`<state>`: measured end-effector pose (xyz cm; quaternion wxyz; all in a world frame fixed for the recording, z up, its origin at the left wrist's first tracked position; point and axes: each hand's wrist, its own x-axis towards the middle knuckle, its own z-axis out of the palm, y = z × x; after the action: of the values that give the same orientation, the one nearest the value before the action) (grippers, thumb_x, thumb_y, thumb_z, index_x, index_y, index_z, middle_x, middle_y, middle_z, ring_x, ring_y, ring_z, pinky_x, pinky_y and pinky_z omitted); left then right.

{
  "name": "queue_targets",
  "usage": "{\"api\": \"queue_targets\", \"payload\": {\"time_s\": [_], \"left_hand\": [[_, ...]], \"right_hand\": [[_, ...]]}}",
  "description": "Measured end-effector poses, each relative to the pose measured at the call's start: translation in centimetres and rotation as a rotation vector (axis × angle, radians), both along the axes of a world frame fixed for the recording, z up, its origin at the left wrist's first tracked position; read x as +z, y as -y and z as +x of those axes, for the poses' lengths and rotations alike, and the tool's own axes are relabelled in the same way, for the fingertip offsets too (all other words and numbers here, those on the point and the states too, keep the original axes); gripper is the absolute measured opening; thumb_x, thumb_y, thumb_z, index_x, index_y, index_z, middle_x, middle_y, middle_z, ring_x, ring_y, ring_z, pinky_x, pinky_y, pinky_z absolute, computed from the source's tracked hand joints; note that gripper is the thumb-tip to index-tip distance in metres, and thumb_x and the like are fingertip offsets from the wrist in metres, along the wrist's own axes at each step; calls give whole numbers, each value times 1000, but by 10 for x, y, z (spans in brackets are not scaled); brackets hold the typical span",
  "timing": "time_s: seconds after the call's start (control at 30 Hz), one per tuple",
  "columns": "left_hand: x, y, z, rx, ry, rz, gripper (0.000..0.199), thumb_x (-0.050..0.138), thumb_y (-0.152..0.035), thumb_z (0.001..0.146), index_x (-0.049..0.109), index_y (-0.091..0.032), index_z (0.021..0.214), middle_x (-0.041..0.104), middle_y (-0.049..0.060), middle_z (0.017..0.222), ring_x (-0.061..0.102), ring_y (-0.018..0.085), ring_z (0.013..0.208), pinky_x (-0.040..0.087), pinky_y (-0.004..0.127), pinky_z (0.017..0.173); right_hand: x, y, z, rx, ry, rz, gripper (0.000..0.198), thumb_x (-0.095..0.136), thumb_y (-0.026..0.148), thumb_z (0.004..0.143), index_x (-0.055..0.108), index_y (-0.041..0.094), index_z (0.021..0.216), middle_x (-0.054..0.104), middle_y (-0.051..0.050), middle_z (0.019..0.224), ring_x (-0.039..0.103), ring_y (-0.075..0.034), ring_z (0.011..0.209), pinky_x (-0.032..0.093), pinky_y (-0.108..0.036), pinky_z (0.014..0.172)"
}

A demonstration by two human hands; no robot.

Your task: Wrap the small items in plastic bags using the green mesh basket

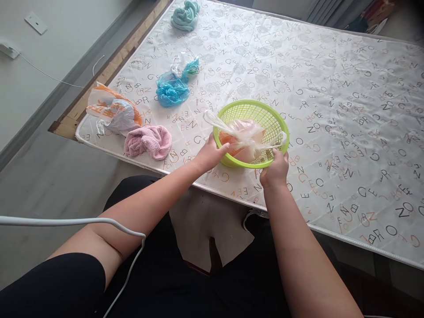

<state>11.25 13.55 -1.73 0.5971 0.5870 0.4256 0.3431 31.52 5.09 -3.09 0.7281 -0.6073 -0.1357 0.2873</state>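
Observation:
A lime-green plastic basket (255, 104) with mesh sides stands at the near edge of a mattress. Inside it lies a tied, translucent plastic bag (245, 137) with pinkish-orange contents I cannot make out; its handle loops hang over both sides of the rim. My left hand (213, 152) grips the basket's left side, thumb on the rim. On the right front, my right hand (275, 168) is closed on the rim, its thumb near one bag loop. The fingers beneath the basket are partly hidden.
Left of the basket lie a pink towel (149, 142), an orange-and-white plastic bag (114, 110) and a blue plastic bag (172, 90). A teal cloth (185, 15) sits farther back. A white cable (82, 220) crosses my left arm. The letter-printed mattress (331, 132) has a wooden board along its left edge.

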Motion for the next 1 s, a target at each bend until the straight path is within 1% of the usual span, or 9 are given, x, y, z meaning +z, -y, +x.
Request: {"api": "queue_targets", "payload": {"time_s": [0.13,0.27,0.5,0.6,0.87,1.0], "left_hand": [[4,1,0,-9,-48,20,64,80,-42,88,54,-24,144,61,16,149,51,41,147,33,58,128],[7,2,1,-11,-90,45,61,77,-39,90,53,-23,143,61,16,148,54,39,144,37,57,126],[7,1,0,-14,-65,29,62,79,-40,89,54,-25,143,62,14,148,53,40,144,36,59,127],[6,1,0,-15,-88,47,63,77,-41,90,52,-23,145,61,16,149,53,40,145,35,59,128],[0,-1,0,-17,-94,85,61,76,-41,90,53,-22,144,62,16,149,54,39,144,38,59,126],[2,0,0,-14,-114,77,62,75,-41,91,52,-22,145,62,16,148,56,39,143,39,59,125]], "right_hand": [[-1,0,0,-5,-8,10,31,63,30,79,62,26,110,69,-2,114,70,-19,113,60,-38,100],[-2,1,1,5,-4,16,33,63,30,80,62,27,113,70,-1,116,70,-20,114,60,-39,100],[2,0,-1,-14,-54,26,36,62,26,80,64,25,117,71,-2,116,71,-19,113,59,-39,105],[2,0,-1,-9,-47,25,34,62,26,81,64,25,116,72,-2,117,71,-19,114,59,-39,105],[1,-1,-1,-26,-60,30,38,61,23,83,64,23,121,70,-3,121,69,-19,116,59,-40,105],[2,-1,-1,-29,-77,32,37,60,22,84,64,23,121,71,-2,121,70,-18,115,59,-39,105]]}}
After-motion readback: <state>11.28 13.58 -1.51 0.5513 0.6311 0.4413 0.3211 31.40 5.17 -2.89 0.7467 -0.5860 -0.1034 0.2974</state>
